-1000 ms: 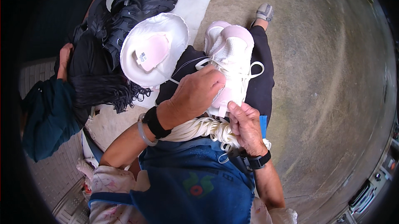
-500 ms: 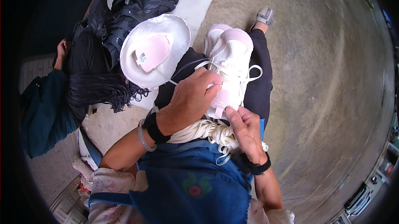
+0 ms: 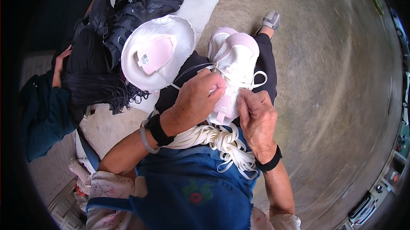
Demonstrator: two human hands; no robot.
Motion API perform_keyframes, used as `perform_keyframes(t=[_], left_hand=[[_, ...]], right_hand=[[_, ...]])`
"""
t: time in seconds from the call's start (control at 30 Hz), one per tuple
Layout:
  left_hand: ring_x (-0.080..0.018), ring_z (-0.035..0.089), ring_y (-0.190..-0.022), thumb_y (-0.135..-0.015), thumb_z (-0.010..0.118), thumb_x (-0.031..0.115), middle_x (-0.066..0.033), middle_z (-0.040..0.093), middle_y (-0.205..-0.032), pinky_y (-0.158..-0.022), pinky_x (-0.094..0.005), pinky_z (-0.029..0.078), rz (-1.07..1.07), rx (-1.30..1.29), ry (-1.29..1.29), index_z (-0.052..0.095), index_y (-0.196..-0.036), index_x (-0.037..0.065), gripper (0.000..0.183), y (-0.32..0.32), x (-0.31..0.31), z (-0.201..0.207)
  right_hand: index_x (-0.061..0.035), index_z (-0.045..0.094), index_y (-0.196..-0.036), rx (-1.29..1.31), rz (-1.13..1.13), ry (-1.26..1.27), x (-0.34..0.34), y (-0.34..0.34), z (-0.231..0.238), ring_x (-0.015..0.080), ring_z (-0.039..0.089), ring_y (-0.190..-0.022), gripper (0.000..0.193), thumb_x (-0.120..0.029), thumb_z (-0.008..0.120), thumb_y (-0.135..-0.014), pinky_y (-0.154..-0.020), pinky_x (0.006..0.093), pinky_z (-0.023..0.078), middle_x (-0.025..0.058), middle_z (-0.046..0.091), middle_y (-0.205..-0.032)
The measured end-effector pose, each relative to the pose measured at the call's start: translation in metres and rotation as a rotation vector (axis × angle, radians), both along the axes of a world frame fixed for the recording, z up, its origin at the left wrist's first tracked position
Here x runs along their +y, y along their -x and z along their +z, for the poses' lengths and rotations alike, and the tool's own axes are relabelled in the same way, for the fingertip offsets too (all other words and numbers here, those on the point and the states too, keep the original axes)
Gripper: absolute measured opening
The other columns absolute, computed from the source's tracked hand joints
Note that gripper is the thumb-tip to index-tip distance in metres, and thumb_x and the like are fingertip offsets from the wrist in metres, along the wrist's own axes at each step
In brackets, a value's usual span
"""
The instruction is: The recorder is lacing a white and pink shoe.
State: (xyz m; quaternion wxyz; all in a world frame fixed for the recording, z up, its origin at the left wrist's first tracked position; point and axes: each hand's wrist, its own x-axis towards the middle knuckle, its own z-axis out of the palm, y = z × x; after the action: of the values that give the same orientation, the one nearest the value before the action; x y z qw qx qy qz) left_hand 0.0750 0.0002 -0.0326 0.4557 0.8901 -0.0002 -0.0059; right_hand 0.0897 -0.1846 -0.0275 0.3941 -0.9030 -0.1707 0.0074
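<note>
A white-and-pink sneaker (image 3: 239, 61) lies on my lap, toe away from me, beside a second matching sneaker (image 3: 219, 38). White lace crosses its front, with a loop sticking out right. Over the left of its opening, my left hand (image 3: 196, 95) is closed in a pinch on a white shoelace (image 3: 174, 86). At the sneaker's right edge, my right hand (image 3: 258, 117) has its thumb and fingers pressed together; what they hold is hidden. The pink tongue (image 3: 225, 107) shows between my hands. A bundle of cream laces (image 3: 213, 138) lies across my lap.
On my left stands a white fabric bowl shape (image 3: 183, 59) with a pink label-bearing piece (image 3: 156, 55) inside. Beyond it are several black shoes (image 3: 132, 14) and a bunch of black laces (image 3: 96, 87) by a co-worker's dark sleeve (image 3: 47, 110). Concrete floor (image 3: 333, 80) stretches right.
My right hand has left the sneaker's heel end and moved up along its right edge, fingers now pinched. My left hand stays almost in place. The co-worker's hand has shifted slightly.
</note>
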Motion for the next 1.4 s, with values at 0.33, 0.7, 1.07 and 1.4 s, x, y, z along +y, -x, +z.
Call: perform_keyframes(t=[0.33,0.7,1.07,1.4], left_hand=[[-0.0300,0.059,-0.077,-0.084,0.066,0.003,-0.0132,0.057,-0.085,-0.070,-0.0356,0.049,0.008,-0.049,-0.028,0.061,-0.090,0.002,0.008,0.000,-0.001,-0.001],[-0.0246,0.054,-0.086,-0.075,0.071,0.005,-0.0064,0.056,-0.094,-0.080,-0.0367,0.040,-0.248,-0.334,-0.283,0.067,-0.096,0.009,0.022,0.013,-0.011,0.029],[-0.0260,0.062,-0.089,-0.083,0.061,0.002,-0.0101,0.058,-0.095,-0.086,-0.0363,0.052,-0.745,-0.004,0.549,0.058,-0.098,0.001,0.015,0.059,-0.069,0.078],[-0.0287,0.064,-0.081,-0.092,0.061,0.005,-0.0109,0.060,-0.091,-0.082,-0.0377,0.052,-0.764,0.271,0.730,0.056,-0.107,0.002,0.016,0.078,-0.076,0.074]], right_hand=[[-0.0035,0.070,-0.096,-0.150,0.147,0.140,0.008,-0.006,0.002,0.0237,0.063,-0.064,0.015,-0.003,0.072,-0.081,-0.056,0.0344,0.050,0.0090,0.062,-0.078],[-0.0017,0.070,-0.082,0.387,0.225,-0.337,-0.046,-0.008,0.047,0.0104,0.057,-0.065,0.008,0.003,0.067,-0.077,-0.057,0.0250,0.044,0.0038,0.063,-0.074],[0.0014,0.068,-0.104,0.801,0.221,-0.398,-0.039,-0.006,0.030,0.0079,0.052,-0.068,0.030,-0.027,0.062,-0.096,-0.065,0.0237,0.046,0.0022,0.066,-0.084],[-0.0001,0.070,-0.101,0.711,0.518,-0.391,-0.063,-0.004,0.037,0.0163,0.068,-0.074,0.014,-0.007,0.063,-0.092,-0.066,0.0287,0.052,0.0111,0.071,-0.083]])
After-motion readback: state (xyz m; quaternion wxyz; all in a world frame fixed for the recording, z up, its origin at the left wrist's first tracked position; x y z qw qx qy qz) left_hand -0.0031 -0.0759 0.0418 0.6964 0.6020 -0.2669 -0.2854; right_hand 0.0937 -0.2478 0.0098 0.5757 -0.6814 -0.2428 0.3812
